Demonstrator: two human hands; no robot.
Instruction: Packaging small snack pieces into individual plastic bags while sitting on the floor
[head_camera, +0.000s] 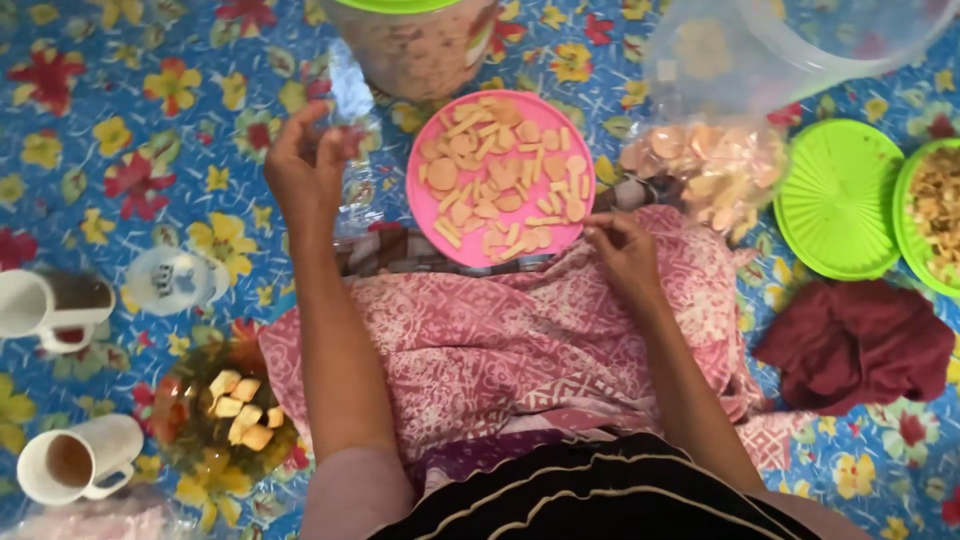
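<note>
On the floor, head view, a flowered blue floor cloth (120, 120) carries everything, and the person sits at its near edge with a pink patterned cloth (520, 340) over the lap.

Pink plate: the pink plate (432, 205) is round, lies flat just beyond the lap between the two hands, and bears a loose heap of pale orange-tan snack pieces (500, 175), some round discs, some short sticks.
Left hand: the left hand (300, 165) is raised left of the plate; its grip is pressed together, thumb to fingertips, on the edge of a clear plastic bag (352, 95) that reads as a glassy streak.
Right hand: the right hand (622, 250) rests at the plate's right rim; its grip pinches one thin snack stick (597, 217) at the fingertips.
Jar: a clear tub with a green lid (415, 45) stands just behind the plate.
Right side: a clear bag of pale crackers (700, 165) lies beside the plate, under a large clear container (800, 45); a green lid (838, 200) and a green-rimmed bowl of fried bits (935, 215) follow, with a dark red cloth (860, 345) nearer.
Left side: two white mugs (70, 460) (50, 305), an upturned clear glass (175, 280), and a wrapped dish of yellow cubes (235, 410).
</note>
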